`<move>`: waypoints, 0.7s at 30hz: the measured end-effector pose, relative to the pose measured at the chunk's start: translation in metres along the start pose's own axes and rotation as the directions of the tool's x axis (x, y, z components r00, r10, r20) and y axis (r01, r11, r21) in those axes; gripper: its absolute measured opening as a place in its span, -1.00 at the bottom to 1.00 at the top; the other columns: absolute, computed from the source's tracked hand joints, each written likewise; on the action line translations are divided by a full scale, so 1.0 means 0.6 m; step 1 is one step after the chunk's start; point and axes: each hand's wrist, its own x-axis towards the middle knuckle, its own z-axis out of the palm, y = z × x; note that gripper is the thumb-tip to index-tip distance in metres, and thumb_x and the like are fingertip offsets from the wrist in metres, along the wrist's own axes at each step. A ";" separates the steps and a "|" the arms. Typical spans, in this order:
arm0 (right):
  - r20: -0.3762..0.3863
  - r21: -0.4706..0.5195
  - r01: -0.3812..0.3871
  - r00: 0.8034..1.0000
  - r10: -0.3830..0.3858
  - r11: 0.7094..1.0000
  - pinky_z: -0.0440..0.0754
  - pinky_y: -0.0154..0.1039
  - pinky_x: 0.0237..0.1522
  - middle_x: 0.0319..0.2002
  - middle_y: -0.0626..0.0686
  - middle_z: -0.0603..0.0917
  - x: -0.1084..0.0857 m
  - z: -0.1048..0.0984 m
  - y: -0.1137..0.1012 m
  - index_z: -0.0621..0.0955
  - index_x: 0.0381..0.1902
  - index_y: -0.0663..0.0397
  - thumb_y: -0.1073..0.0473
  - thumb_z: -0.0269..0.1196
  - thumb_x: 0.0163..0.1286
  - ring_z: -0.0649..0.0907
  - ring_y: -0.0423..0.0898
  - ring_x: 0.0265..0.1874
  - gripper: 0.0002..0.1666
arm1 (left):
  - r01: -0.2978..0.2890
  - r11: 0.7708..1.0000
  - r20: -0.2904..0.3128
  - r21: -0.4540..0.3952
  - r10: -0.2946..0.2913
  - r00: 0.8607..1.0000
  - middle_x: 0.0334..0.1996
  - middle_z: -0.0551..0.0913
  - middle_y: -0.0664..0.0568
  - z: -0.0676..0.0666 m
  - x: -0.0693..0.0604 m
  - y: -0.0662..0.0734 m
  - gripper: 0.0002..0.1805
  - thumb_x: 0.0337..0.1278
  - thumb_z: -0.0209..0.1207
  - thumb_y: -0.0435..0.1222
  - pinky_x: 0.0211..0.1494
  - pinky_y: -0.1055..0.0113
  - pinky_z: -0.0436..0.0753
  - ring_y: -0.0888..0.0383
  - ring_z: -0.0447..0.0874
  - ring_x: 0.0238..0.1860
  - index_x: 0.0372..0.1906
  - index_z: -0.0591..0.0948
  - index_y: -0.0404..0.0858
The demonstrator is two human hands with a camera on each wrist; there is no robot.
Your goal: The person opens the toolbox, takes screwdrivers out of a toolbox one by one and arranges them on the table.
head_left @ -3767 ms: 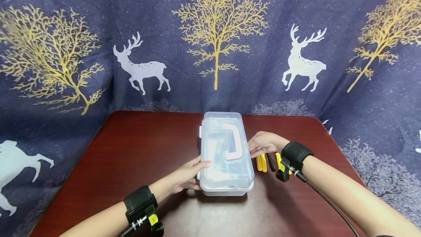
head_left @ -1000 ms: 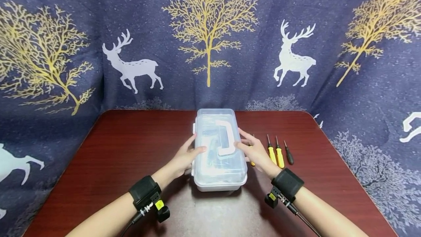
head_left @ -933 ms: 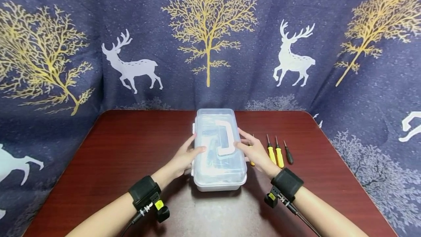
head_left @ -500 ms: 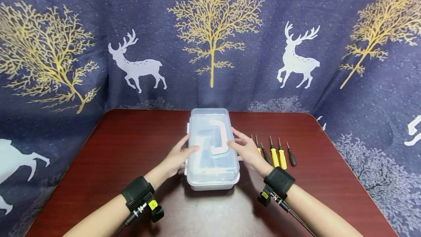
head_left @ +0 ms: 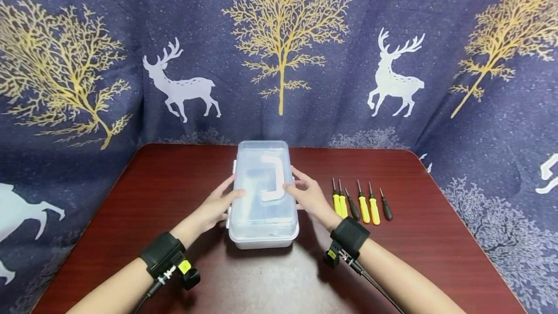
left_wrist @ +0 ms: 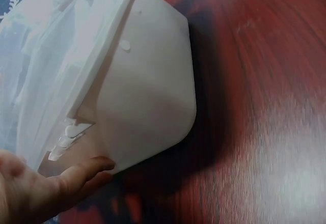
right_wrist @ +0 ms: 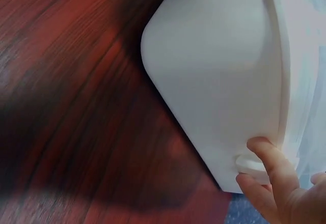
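Note:
A clear-lidded plastic storage box (head_left: 261,219) with a white carry handle (head_left: 279,178) folded flat on its lid sits left of the table's middle, lid down. My left hand (head_left: 211,210) holds its left side, thumb over the lid's edge; the left wrist view shows fingers against the side near a white hinge (left_wrist: 69,138). From the right, my right hand (head_left: 311,201) grips the opposite side, thumb on the lid beside the handle. In the right wrist view its fingers touch a white latch (right_wrist: 252,167). Whether the box is slightly raised, I cannot tell.
Several screwdrivers lie in a row to the right of my right hand, some with yellow handles (head_left: 363,209) and some black (head_left: 386,210). The dark red wooden table (head_left: 174,173) ends at a blue curtain (head_left: 187,8) printed with deer and trees.
Both hands have shifted the box leftward, away from the screwdrivers, which now all show. Earlier my right hand was lower on the box's side; its thumb now lies on the lid.

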 end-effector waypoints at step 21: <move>0.024 -0.034 0.069 0.997 -0.069 0.997 0.72 -0.02 -0.24 0.10 0.29 0.55 0.045 0.107 -0.010 0.28 0.43 -0.30 -0.01 0.31 0.27 0.68 -0.07 -0.18 -0.21 | -0.018 0.992 0.082 0.122 0.008 0.997 0.44 0.13 -0.36 -0.135 -0.015 -0.006 -0.17 0.39 -0.07 0.02 0.05 0.07 0.62 -0.17 0.48 0.23 0.53 -0.29 0.13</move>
